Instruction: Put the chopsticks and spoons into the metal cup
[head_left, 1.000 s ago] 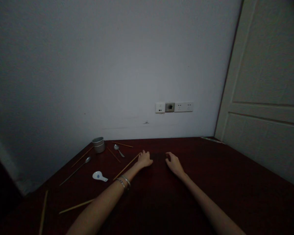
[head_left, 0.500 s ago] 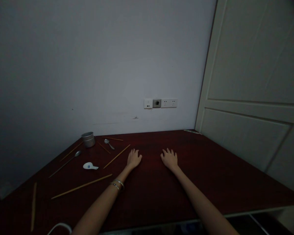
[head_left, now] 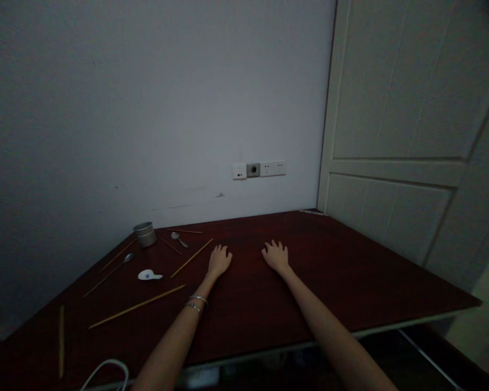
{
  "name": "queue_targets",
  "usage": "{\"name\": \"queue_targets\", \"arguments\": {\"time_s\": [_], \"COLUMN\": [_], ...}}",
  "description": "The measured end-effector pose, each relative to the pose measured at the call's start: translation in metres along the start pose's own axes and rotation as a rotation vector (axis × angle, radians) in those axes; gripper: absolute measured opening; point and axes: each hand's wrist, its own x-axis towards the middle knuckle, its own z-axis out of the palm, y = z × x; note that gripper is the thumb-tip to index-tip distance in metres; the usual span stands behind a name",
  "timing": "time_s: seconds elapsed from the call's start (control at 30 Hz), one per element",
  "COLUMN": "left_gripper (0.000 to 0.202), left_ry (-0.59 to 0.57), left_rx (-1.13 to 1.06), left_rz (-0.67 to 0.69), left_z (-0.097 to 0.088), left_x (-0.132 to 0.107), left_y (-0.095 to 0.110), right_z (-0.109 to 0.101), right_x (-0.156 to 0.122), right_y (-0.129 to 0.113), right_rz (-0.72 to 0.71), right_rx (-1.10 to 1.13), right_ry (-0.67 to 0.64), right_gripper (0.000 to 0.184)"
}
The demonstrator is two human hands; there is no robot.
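My left hand [head_left: 219, 260] lies palm down on the dark red table [head_left: 244, 315], fingers spread, holding nothing. My right hand [head_left: 276, 255] rests the same way to its right, with a gap between the two. Closest to my left hand is a thin wooden chopstick [head_left: 192, 258], slanting away on its left. Farther left are a white soup spoon [head_left: 149, 275] with a blue mark and a longer chopstick [head_left: 136, 307]. Behind them lie a small metal spoon [head_left: 178, 239] and a long-handled metal spoon [head_left: 110, 276]. A grey metal cup [head_left: 145, 235] stands upright near the wall.
More thin sticks lie around the cup, and a short wooden stick [head_left: 62, 342] is at the near left. A white cable [head_left: 110, 363] loops at the front edge. Wall sockets [head_left: 273, 169] sit behind the table; a panelled door [head_left: 391, 136] stands on the right.
The camera view has turned slightly to the right, so the sockets and door appear farther left. Both hands stay on the table, and the objects keep their places.
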Motion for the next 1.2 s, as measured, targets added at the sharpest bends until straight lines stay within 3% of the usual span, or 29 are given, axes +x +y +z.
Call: {"name": "queue_targets", "arguments": {"time_s": [0.77, 1.2], "left_gripper": [0.047, 0.045], "left_ry": [-0.067, -0.084], "left_rx": [-0.059, 0.021], "left_rz": [0.074, 0.102], "left_z": [-0.002, -0.005], "left_x": [-0.004, -0.006], "left_y": [-0.011, -0.008], "right_z": [0.003, 0.001], "right_x": [0.006, 0.007], "right_y": [0.015, 0.018], "right_rz": [-0.074, -0.082], "right_rx": [0.034, 0.036], "right_ry": [-0.071, -0.105], "right_gripper": [0.048, 0.048]}}
